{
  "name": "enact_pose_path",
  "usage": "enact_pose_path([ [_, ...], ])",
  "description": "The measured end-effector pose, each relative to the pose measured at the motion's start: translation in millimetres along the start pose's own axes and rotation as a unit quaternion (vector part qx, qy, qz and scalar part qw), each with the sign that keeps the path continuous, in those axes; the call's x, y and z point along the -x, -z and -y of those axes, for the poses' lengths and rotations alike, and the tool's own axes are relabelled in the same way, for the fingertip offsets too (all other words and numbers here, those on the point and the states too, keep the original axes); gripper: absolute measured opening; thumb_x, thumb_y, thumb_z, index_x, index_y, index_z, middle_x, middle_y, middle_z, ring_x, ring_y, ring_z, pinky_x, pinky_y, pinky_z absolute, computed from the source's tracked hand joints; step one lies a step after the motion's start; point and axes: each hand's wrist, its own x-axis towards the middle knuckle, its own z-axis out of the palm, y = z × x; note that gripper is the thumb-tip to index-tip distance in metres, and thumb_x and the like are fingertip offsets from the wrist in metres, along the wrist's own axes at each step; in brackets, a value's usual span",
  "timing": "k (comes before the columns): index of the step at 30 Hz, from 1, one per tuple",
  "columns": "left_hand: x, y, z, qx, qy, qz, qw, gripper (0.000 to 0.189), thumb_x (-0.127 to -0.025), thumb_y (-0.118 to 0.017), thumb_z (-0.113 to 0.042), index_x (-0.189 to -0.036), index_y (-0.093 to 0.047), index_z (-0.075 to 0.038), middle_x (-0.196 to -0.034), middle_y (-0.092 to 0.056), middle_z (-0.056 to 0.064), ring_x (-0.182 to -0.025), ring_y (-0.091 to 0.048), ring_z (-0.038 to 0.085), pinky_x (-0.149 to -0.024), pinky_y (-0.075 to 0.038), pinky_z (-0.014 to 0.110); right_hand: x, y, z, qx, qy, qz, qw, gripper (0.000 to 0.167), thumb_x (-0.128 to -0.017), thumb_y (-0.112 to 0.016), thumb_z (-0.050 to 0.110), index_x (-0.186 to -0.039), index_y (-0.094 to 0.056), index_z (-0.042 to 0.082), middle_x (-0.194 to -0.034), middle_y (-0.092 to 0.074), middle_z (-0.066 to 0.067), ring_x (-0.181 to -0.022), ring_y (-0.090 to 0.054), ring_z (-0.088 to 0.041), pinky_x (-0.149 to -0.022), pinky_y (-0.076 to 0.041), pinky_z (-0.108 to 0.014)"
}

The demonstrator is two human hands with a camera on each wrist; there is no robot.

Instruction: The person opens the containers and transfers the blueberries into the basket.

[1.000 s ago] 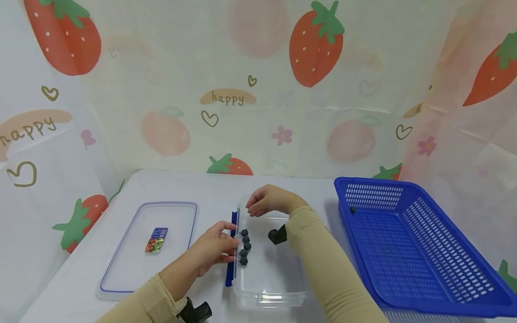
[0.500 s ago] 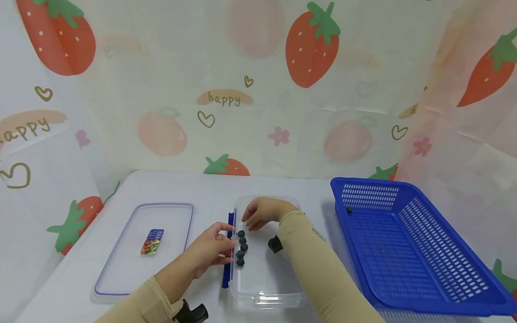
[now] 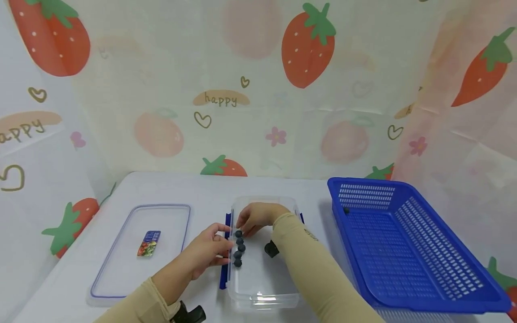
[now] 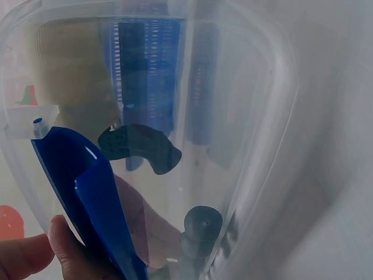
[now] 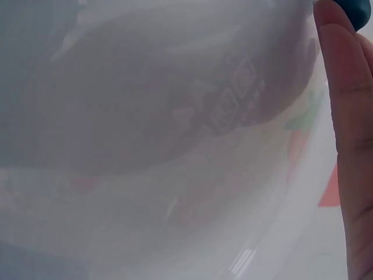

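My right hand (image 3: pixel 260 217) reaches into a clear plastic box (image 3: pixel 262 298). Its fingertips pinch a blueberry (image 3: pixel 238 233) at the far end of a short row of blueberries (image 3: pixel 238 263) along the box's left wall. The right wrist view has a dark berry (image 5: pixel 354 10) between the fingertips at its top right corner. My left hand (image 3: pixel 206 249), its fingers spread, rests against the box's left side beside a hanging blue latch (image 3: pixel 224 273). The left wrist view looks through the clear wall, with the latch (image 4: pixel 96 192) close to the fingers (image 4: pixel 70 251).
A clear lid (image 3: pixel 105 264) with a blue seal and a small printed label (image 3: pixel 149 243) lies on the left of the white table. On the right stands a blue perforated basket (image 3: pixel 408 255), with a dark berry (image 3: pixel 346 210) near its far left corner.
My right hand has come down and nearer, from above the far end of the box to the farthest blueberry in the row. My left hand has stayed at the box's side.
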Motion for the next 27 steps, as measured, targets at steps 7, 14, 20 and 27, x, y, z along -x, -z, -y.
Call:
enact_pose_path([
  [7, -0.4, 0.7, 4.1, 0.002, -0.002, -0.001, 1.0, 0.039, -0.088, -0.056, -0.007, -0.124, -0.043, -0.009, -0.095, -0.057, 0.018, -0.075, -0.056, 0.021, -0.068, -0.055, 0.031, -1.0, 3.1, -0.6, -0.03, 0.004, 0.018, 0.9994, 0.014, -0.082, -0.063, 0.001, -0.093, -0.069, 0.008, -0.089, -0.067, -0.007, -0.081, -0.064, -0.019, -0.077, -0.053, -0.03],
  [14, -1.8, -0.9, 3.9, 0.002, -0.013, 0.01, 0.9999, 0.04, -0.088, -0.056, -0.008, -0.125, -0.041, -0.009, -0.095, -0.057, 0.018, -0.076, -0.056, 0.021, -0.069, -0.055, 0.032, 0.7, 5.4, -1.1, -0.039, 0.008, 0.025, 0.9989, 0.013, -0.082, -0.063, 0.0, -0.092, -0.069, 0.006, -0.088, -0.068, -0.008, -0.081, -0.065, -0.02, -0.075, -0.054, -0.029],
  [20, -0.5, -1.2, 2.2, 0.002, -0.006, 0.001, 1.0, 0.038, -0.088, -0.057, -0.008, -0.124, -0.043, -0.01, -0.095, -0.057, 0.018, -0.076, -0.056, 0.021, -0.069, -0.055, 0.032, 1.5, 6.0, -0.2, -0.035, 0.023, 0.015, 0.999, 0.009, -0.083, -0.063, 0.002, -0.09, -0.068, 0.005, -0.087, -0.068, -0.008, -0.081, -0.065, -0.02, -0.075, -0.054, -0.03],
  [27, -0.7, -1.8, 0.9, 0.0, -0.001, -0.005, 1.0, 0.038, -0.089, -0.057, -0.008, -0.124, -0.043, -0.011, -0.095, -0.057, 0.019, -0.076, -0.056, 0.022, -0.068, -0.055, 0.032, 2.7, 4.2, 5.1, -0.034, 0.039, 0.023, 0.9984, 0.004, -0.083, -0.064, 0.002, -0.087, -0.064, 0.002, -0.085, -0.066, -0.01, -0.078, -0.065, -0.022, -0.073, -0.054, -0.03],
])
